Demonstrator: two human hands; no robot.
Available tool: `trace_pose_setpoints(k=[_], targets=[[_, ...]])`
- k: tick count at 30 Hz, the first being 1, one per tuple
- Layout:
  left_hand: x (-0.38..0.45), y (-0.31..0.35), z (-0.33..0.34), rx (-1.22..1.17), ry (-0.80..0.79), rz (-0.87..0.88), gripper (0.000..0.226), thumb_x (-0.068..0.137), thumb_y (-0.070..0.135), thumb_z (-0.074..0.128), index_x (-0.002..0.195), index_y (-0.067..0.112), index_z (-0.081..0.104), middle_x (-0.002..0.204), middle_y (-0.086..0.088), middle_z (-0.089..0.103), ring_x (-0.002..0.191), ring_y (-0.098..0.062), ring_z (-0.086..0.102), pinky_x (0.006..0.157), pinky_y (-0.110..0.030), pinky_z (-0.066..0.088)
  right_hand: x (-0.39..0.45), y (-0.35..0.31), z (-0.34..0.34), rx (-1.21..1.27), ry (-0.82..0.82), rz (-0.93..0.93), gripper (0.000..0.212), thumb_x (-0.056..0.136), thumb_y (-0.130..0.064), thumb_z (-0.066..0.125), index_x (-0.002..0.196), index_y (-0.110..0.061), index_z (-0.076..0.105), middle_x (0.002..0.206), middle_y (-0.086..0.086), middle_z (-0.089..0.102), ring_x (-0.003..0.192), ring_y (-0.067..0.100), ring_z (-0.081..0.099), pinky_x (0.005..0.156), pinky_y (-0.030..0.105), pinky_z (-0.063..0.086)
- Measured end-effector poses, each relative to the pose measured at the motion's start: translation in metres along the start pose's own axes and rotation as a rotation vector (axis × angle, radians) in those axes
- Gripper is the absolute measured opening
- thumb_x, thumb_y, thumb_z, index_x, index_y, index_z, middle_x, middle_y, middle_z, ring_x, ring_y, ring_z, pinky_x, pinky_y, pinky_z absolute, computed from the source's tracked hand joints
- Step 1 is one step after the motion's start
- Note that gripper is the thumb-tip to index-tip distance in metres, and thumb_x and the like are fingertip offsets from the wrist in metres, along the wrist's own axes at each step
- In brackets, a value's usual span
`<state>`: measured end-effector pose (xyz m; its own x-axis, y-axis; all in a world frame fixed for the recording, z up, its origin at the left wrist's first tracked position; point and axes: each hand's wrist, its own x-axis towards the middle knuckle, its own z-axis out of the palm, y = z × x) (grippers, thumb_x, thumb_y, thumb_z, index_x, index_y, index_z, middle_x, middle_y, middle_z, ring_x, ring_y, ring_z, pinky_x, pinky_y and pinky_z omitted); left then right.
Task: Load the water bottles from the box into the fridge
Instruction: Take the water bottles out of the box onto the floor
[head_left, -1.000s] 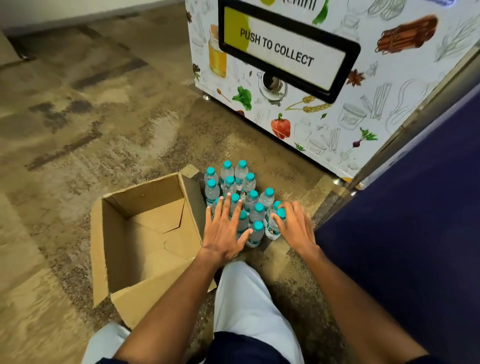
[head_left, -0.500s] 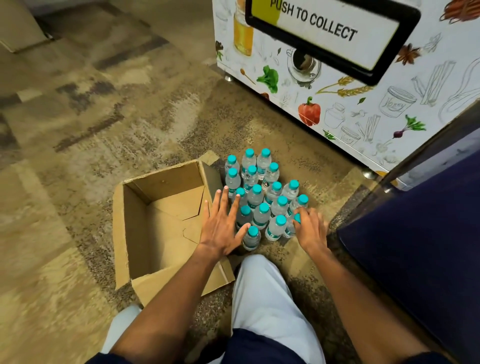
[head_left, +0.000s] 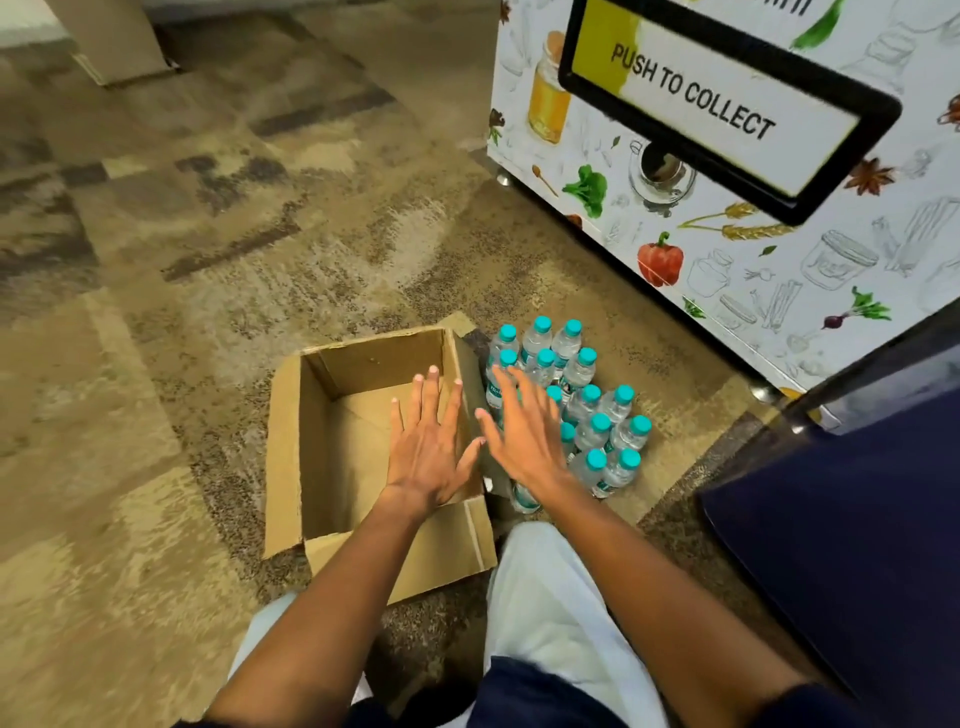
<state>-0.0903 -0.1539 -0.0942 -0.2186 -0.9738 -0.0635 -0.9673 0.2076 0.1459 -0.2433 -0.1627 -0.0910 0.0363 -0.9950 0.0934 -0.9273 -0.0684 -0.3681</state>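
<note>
One panel (head_left: 727, 109) reads "PUSH TO COLLECT" above teal-capped bottles (head_left: 592, 415)

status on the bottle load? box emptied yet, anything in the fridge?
Done: the cardboard box looks empty, and the water bottles stand clustered on the carpet beside it. In hand: nothing; the left hand hovers flat over the box, and the right hand is spread over the cluster. Left: every visible bottle has yet to go in; no fridge interior shows in this view.
</note>
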Motion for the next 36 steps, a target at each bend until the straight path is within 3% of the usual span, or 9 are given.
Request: trace_pose_setpoints(k=[3,7,15,23,31,36], targets=[[0.004,-0.027,-0.002,-0.007,0.014,-0.034,0.076,0.095,0.049,0.032,0.156,0.020,-0.003,0.162,-0.012,-0.015,0.150,-0.031,-0.010,0.119,-0.056,0.009,0.010,-0.038,0.020,-0.003,-0.038,-0.038,0.067,0.096,-0.048,0.043,0.155,-0.025,0.021,0.159,0.008,0.023,0.144,0.028,0.026,0.116,0.051,0.025],[0.016,-0.084,0.009,0.004,0.007,-0.118,0.070,0.098,0.046,0.026,0.156,0.020,-0.003,0.162,-0.012,-0.012,0.150,-0.030,-0.009,0.119,-0.056,0.007,0.036,-0.072,0.059,-0.022,-0.108,-0.080,0.070,0.095,-0.055,0.035,0.156,-0.029,0.012,0.164,0.006,0.007,0.150,0.027,0.012,0.120,0.053,0.013],[0.071,-0.162,0.022,-0.004,-0.119,-0.165,0.074,0.095,0.051,0.023,0.155,0.020,-0.010,0.161,-0.012,-0.018,0.149,-0.030,-0.015,0.120,-0.055,0.000,0.106,-0.109,0.112,-0.143,-0.235,-0.101,0.071,0.093,-0.060,0.031,0.156,-0.032,0.012,0.165,0.006,0.001,0.150,0.032,0.010,0.119,0.057,0.008],[0.102,-0.157,-0.008,-0.058,-0.201,-0.189,0.081,0.095,0.058,0.030,0.153,0.022,-0.014,0.160,-0.012,-0.022,0.149,-0.032,-0.016,0.119,-0.054,-0.001,0.143,-0.102,0.079,-0.234,-0.314,-0.028,0.074,0.093,-0.060,0.038,0.156,-0.029,0.013,0.164,0.009,0.004,0.150,0.034,0.009,0.117,0.060,0.013],[0.091,-0.140,-0.034,-0.013,-0.275,-0.208,0.081,0.093,0.064,0.018,0.154,0.021,-0.016,0.158,-0.013,-0.026,0.148,-0.031,-0.019,0.119,-0.056,0.002,0.144,-0.096,0.044,-0.198,-0.339,0.030,0.072,0.095,-0.061,0.033,0.157,-0.030,0.010,0.165,0.007,0.000,0.150,0.034,0.005,0.118,0.060,0.008],[0.090,-0.137,-0.028,0.008,-0.283,-0.214,0.082,0.094,0.064,0.022,0.153,0.022,-0.017,0.159,-0.014,-0.024,0.148,-0.032,-0.018,0.119,-0.057,0.004,0.142,-0.093,0.049,-0.179,-0.328,0.042,0.073,0.096,-0.061,0.032,0.157,-0.031,0.007,0.165,0.007,-0.002,0.151,0.033,0.002,0.119,0.059,0.004]])
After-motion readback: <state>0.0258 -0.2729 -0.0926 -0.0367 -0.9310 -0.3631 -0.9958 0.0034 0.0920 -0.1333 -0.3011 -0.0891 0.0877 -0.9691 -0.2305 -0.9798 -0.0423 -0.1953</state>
